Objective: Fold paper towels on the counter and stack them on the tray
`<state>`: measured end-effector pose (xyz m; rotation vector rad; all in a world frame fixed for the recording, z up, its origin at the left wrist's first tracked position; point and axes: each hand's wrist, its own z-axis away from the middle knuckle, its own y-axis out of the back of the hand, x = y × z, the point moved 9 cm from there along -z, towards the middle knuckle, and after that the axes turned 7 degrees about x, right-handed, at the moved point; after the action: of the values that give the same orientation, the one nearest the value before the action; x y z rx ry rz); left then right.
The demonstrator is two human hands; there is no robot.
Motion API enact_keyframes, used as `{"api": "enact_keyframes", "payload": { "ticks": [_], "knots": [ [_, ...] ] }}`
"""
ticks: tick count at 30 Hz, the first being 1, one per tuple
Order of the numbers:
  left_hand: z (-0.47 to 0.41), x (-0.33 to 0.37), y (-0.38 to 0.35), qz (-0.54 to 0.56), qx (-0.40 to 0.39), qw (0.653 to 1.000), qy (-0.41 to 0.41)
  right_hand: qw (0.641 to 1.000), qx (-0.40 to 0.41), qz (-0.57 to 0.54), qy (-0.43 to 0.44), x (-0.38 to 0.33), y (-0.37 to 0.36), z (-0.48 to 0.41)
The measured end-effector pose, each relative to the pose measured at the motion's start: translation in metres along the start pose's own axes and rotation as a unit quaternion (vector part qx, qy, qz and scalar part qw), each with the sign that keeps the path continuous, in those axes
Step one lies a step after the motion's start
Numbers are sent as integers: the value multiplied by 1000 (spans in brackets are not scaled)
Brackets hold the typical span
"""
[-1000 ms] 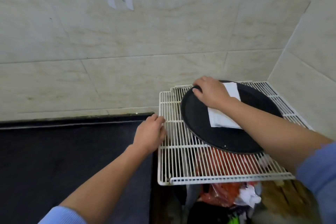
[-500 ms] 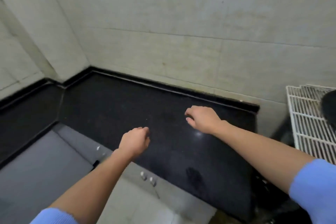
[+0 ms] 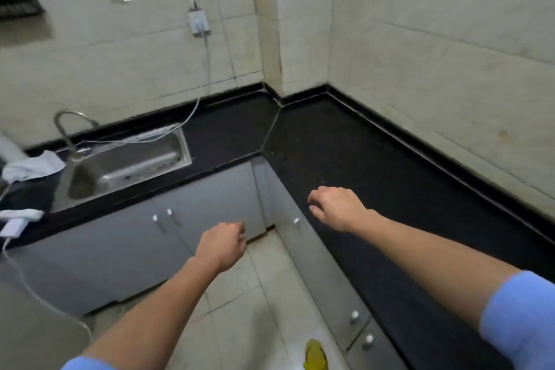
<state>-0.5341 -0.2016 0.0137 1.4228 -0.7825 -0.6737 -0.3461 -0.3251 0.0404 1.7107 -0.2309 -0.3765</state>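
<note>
Looking thru the head view, the only one on hand: both hands are out in front w/ nothing in them. Left hand [image 3: 223, 245] hangs over the floor in front of the grey cabinet doors [image 3: 192, 219], grip loosely curled, fingers drawn in but pinching nothing. Right hand [image 3: 336, 207] hovers at the edge of the black desk [image 3: 375, 177], grip slack and half spread, fingertips pointing down, also empty. No tray in frame, so can't tell how many folded towels sit on it. What looks like loose white paper towels [image 3: 33, 164] lies crumpled on the desk at far left, beside the sink [image 3: 126, 162] and faucet [image 3: 67, 126], well apart from both hands. Judging by that: at least one more sheet prob. left to fetch, fold & stack; this moment reads as between sheets.
</note>
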Motion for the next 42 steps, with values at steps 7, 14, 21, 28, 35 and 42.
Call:
{"api": "enact_keyframes", "payload": {
  "ticks": [7, 14, 21, 28, 35, 42],
  "knots": [
    [-47, -141, 20, 8, 24, 989, 149, 992, -11, -18, 122, -81, -38, -172],
    [-35, -257, 7, 27, 11, 961, 275, 968, -50, -30, 246, -199, -77, -274],
    [-48, -386, 5, 44, 21, 943, 330, 955, -64, -56, 285, -305, -115, -366],
    [-91, -519, 32, 43, 39, 944, 326, 959, -66, -78, 265, -392, -122, -461],
    [-142, -600, 16, 72, 39, 942, 326, 960, -92, -59, 257, -430, -150, -535],
    [-201, -677, -8, 83, 21, 936, 341, 953, -117, -65, 271, -463, -197, -639]
  ]
}}
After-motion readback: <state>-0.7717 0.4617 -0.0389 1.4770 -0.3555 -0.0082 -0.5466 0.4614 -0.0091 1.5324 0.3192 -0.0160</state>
